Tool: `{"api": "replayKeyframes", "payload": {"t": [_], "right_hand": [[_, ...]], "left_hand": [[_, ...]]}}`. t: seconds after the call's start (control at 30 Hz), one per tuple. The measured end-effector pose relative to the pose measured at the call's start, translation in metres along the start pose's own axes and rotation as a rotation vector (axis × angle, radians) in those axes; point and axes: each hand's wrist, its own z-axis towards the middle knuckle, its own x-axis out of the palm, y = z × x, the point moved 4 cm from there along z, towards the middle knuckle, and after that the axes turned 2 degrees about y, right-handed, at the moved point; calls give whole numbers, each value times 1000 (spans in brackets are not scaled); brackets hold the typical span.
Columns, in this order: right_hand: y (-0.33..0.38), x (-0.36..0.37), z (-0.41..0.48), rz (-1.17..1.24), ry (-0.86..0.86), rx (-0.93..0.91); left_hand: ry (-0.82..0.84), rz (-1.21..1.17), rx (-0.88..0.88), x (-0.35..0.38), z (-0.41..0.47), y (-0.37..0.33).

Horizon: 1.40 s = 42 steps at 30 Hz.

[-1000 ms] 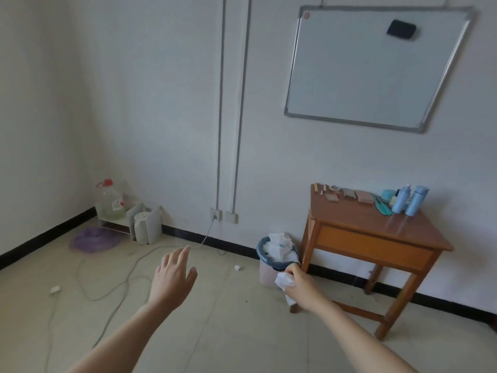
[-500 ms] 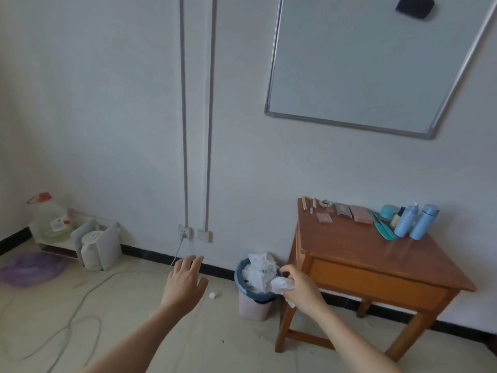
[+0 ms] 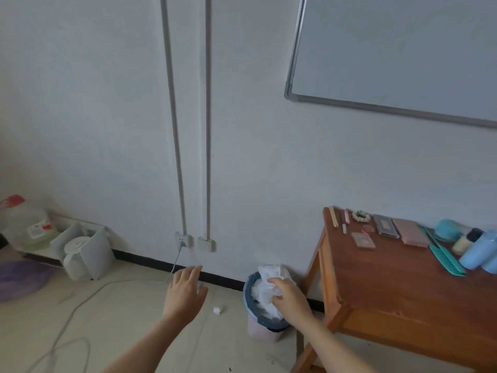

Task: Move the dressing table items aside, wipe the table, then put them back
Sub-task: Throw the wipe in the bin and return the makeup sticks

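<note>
A white kettle (image 3: 76, 254) stands by the wall on the left. The left hand (image 3: 184, 292) hovers over the floor, its grip apart, fingers straight. A paper scrap (image 3: 217, 310) lies on the floor beside a bin (image 3: 265, 329). The right hand (image 3: 291, 296) has its grip clamped on a crumpled tissue (image 3: 267, 288) over the bin. On the bench (image 3: 390, 286), a comb (image 3: 443, 254), bottles (image 3: 476, 251) and small cases (image 3: 411, 232) line the back edge.

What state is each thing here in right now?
waste bin: upright, stuffed with white paper.
left hand: open, holding nothing.
right hand: grips crumpled tissue at the waste bin's mouth.
wall socket: cable plugged in.
wooden table: items lined along its back edge.
green comb: lying flat on the wooden table.
</note>
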Motion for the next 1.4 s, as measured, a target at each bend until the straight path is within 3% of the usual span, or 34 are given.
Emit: {"api": "replayKeyframes", "payload": {"t": [0.3, 0.47, 0.63, 0.87, 1.1, 1.4], "right_hand": [[-38, -28, 102, 76, -137, 193], [-77, -33, 163, 48, -127, 245], [-109, -31, 234, -101, -56, 222], [-140, -16, 288, -228, 175, 224], [-148, -46, 291, -192, 60, 188], [-117, -121, 241, -263, -211, 89]], "left_hand": [[194, 39, 80, 44, 134, -23], [283, 59, 55, 88, 181, -41], [300, 90, -41, 111, 235, -53], [319, 108, -123, 129, 280, -62], [368, 169, -101, 139, 284, -77], [283, 183, 115, 107, 270, -130]]}}
